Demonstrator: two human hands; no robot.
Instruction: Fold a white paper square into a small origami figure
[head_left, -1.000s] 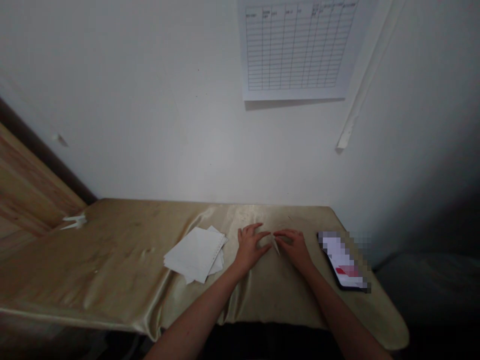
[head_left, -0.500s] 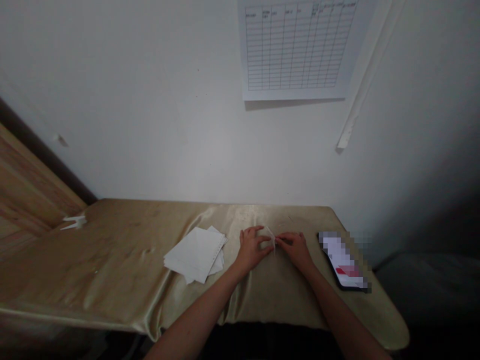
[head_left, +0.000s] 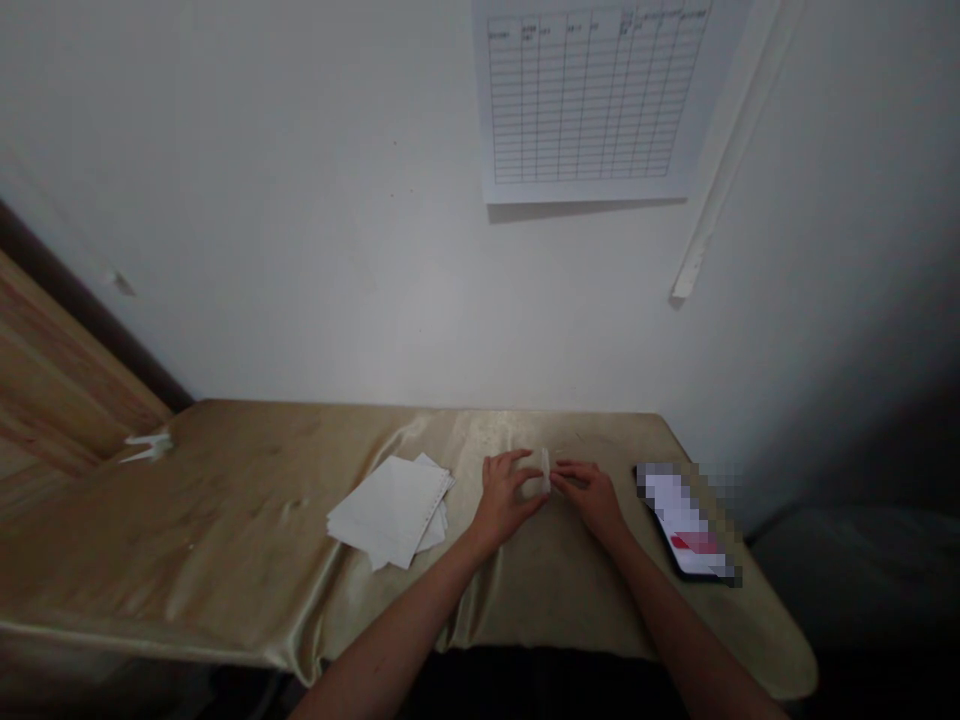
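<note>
A small folded white paper piece [head_left: 545,470] stands upright between my two hands on the gold cloth of the table [head_left: 247,520]. My left hand [head_left: 508,497] pinches its left side, thumb and fingers curled around it. From the right, my right hand [head_left: 590,493] closes its fingertips on the same piece. To the left of my left hand lies a stack of white paper sheets [head_left: 393,507], apart from both hands.
A phone [head_left: 687,520] with a lit screen lies right of my right hand. A small white folded paper shape [head_left: 150,444] sits at the table's far left by a wooden board [head_left: 52,385]. A printed grid chart [head_left: 592,95] hangs on the wall.
The paper piece, flat and slanted between my hands a second ago, has been raised upright and folded narrower. Both hands have shifted slightly toward the wall and closed on it.
</note>
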